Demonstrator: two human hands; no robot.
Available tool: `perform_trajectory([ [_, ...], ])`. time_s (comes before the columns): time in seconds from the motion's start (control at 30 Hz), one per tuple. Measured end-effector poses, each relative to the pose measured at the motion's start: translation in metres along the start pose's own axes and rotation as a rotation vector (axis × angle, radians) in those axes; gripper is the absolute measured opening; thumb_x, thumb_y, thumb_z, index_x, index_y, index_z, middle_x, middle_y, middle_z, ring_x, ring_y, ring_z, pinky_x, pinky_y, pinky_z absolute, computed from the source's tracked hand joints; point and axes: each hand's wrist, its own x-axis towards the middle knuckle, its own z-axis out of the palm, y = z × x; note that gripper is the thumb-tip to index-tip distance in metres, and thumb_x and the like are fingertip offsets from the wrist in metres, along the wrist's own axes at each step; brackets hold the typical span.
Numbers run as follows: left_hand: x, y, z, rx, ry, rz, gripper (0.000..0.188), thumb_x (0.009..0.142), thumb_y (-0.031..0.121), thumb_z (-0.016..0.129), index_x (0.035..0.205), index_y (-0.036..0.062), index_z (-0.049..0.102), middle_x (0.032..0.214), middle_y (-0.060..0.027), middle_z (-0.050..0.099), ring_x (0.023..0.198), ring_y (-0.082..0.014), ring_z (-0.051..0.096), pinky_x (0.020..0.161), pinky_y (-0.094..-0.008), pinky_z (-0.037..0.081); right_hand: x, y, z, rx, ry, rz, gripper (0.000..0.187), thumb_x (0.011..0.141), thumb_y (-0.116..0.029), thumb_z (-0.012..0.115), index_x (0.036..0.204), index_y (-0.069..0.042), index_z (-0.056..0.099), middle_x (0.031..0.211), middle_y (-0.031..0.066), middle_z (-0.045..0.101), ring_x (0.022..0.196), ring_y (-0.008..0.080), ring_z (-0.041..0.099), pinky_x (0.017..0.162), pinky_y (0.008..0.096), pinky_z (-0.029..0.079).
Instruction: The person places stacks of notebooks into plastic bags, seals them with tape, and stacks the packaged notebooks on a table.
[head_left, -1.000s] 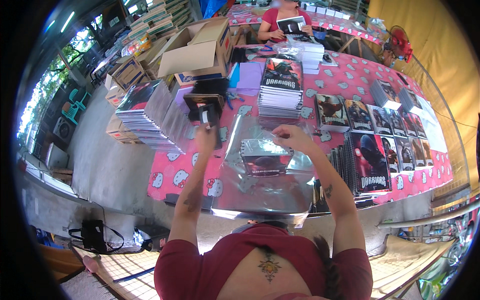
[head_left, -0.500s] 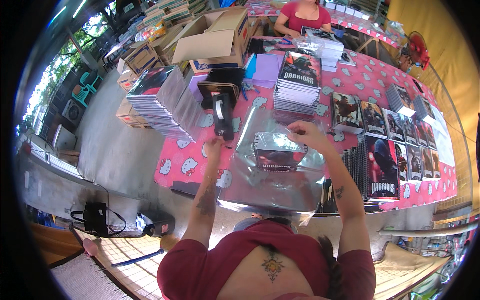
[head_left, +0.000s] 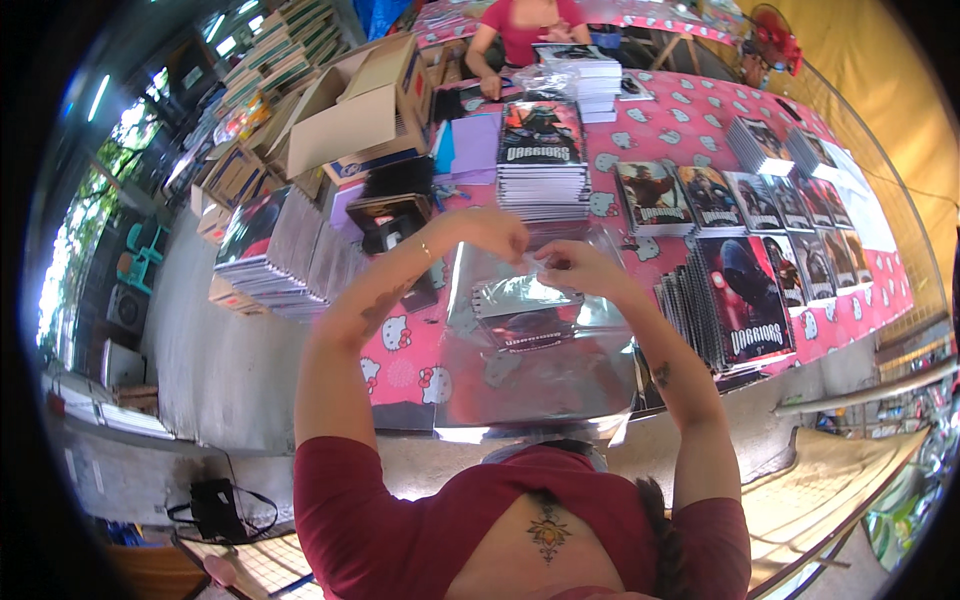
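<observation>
A spiral-bound notebook [head_left: 530, 328] with a dark cover lies on the table before me, under and among clear plastic film [head_left: 540, 385]. Over its far edge my two hands come together. My left hand [head_left: 492, 238] is closed, its fingertips pinching a small clear strip [head_left: 531, 263] that looks like tape. Close beside it, my right hand [head_left: 582, 268] is closed too, pinching at the film's edge by that strip. A black tape dispenser [head_left: 420, 292] stands to the left, partly hidden behind my left forearm.
Wrapped notebooks [head_left: 280, 250] are stacked at left, near an open cardboard box [head_left: 360, 125]. Another tall notebook stack [head_left: 543, 180] stands beyond my hands. Several notebook piles [head_left: 745, 300] fill the right side. Across the table a co-worker [head_left: 525, 30] sits.
My left hand has left the tape dispenser and moved right, meeting my right hand above the notebook. The view has shifted slightly. The co-worker's hands have moved.
</observation>
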Motion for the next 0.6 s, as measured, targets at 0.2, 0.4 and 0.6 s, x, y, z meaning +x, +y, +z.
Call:
perform_trajectory([
  [0.2,0.033,-0.112,0.152,-0.129,0.647,0.291,0.045,0.091,0.036,0.065,0.121,0.0025,0.062,0.112,-0.0117,0.065,0.108,-0.0182,0.058,0.093,-0.0352,0.044,-0.01,-0.023,0.009,-0.124,0.096,0.013,0.064,0.078,-0.031,0.081,0.132,-0.009,0.055,0.105,0.0112,0.063,0.086,0.0186,0.064,0.077,0.0325,0.051],
  [0.4,-0.01,0.015,0.09,0.007,0.552,-0.097,0.082,0.084,0.046,0.071,0.142,-0.0048,0.041,0.136,-0.0191,0.053,0.124,-0.0313,0.051,0.106,-0.0443,0.037,-0.014,-0.007,0.002,-0.091,0.18,-0.028,0.071,0.077,-0.031,0.082,0.137,-0.011,0.05,0.115,0.0143,0.057,0.09,0.024,0.062,0.083,0.0362,0.05],
  [0.6,-0.039,0.088,0.1,0.388,0.761,-0.237,0.095,0.063,0.054,0.081,0.127,-0.0074,0.048,0.124,-0.0301,0.054,0.117,-0.0449,0.052,0.097,-0.0492,0.044,-0.089,-0.04,0.085,-0.458,0.289,-0.308,0.049,0.086,-0.02,0.072,0.13,-0.012,0.053,0.122,0.0177,0.054,0.104,0.0272,0.06,0.085,0.0391,0.049],
])
